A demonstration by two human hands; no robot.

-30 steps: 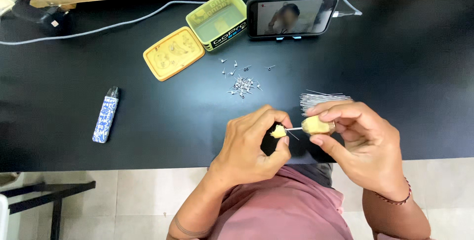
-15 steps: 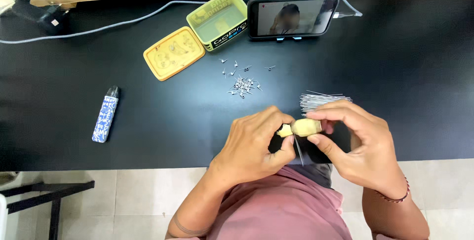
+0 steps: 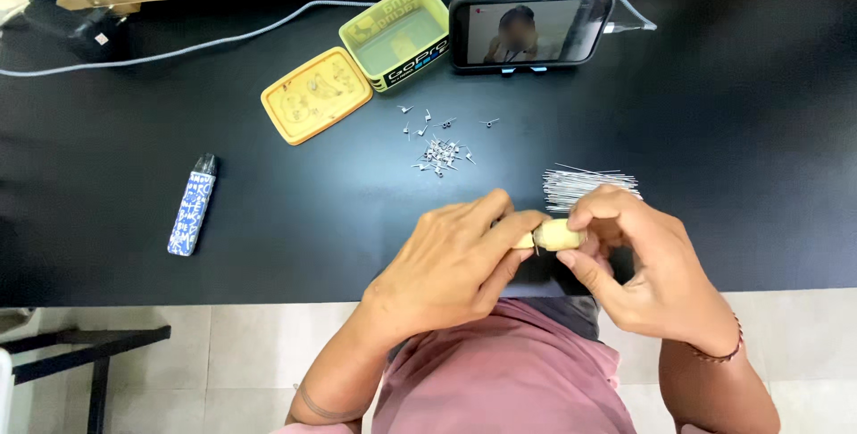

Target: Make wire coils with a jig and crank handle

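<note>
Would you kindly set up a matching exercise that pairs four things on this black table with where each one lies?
Things:
1. yellow tin lid
2. blue patterned pen-shaped device
3. bundle of thin metal wires
4. black phone on a blue stand

Places:
A. just beyond the right hand
B. far left, alone
C. at the far edge, right of the green tin
D. flat, to the left of the green tin

Pairs: 1-D, 2-B, 3-A, 4-C
</note>
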